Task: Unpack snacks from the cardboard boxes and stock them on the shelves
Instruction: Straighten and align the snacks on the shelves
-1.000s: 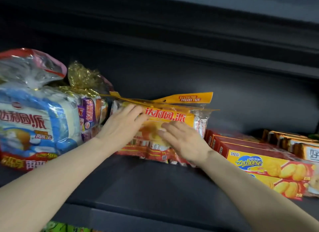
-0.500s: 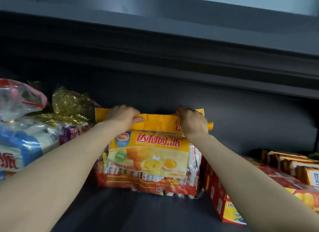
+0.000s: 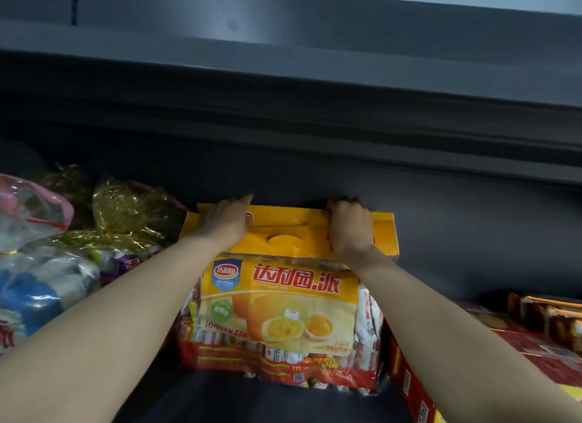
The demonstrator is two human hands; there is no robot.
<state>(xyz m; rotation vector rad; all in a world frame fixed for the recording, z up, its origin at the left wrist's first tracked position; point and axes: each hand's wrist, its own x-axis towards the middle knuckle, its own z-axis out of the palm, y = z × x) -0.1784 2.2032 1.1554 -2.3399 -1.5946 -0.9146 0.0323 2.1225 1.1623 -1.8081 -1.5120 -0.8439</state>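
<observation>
Stocking step: yellow snack bag stands upright on the shelf, squaring it up. Left hand and right hand each curl over its yellow header flap, gripping it. Blue-wrapped packs outboard of left hand, red boxes just beside right. Next probably let go, fetch more stock.

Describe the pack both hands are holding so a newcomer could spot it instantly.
On the dark shelf, look at the middle, between the gold-foil bags and the red boxes. The yellow snack pack stands there, left hand and right hand gripping its yellow card handle; only it shows egg-yolk pies.
</observation>
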